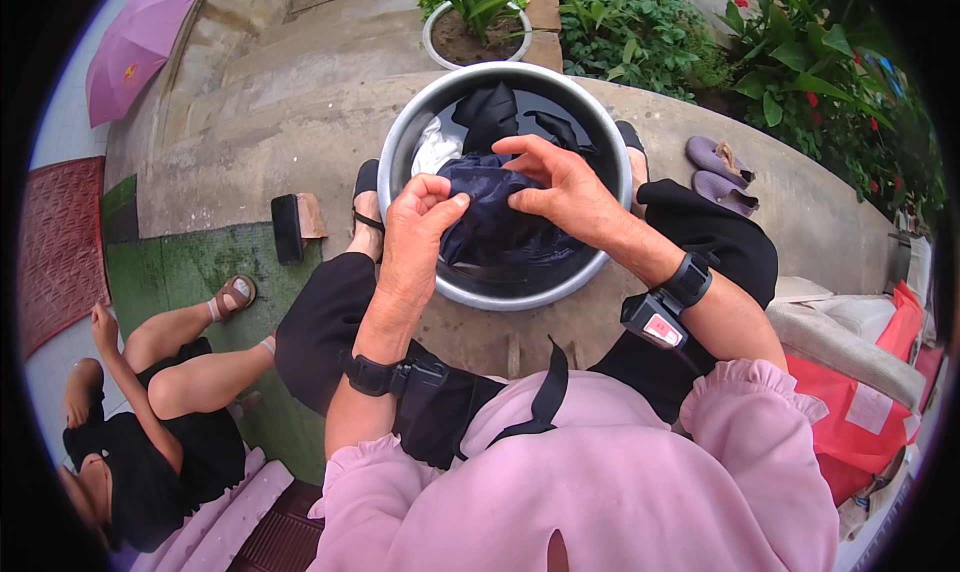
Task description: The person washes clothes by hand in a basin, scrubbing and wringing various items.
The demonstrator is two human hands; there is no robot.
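A round metal basin of dark water stands on the ground between my feet. Over it, my left hand pinches the left edge of a wet navy cloth between thumb and fingers. My right hand is at the cloth's upper right, its thumb against the fabric and its fingers spread and curved above; whether it grips the cloth is not plain. A white cloth lies at the basin's left side, and black fabric rises from the water at the far side.
A potted plant stands just beyond the basin. Purple shoes lie to the right, near red bags. A phone leans on a brick at the left. Another person sits at the lower left.
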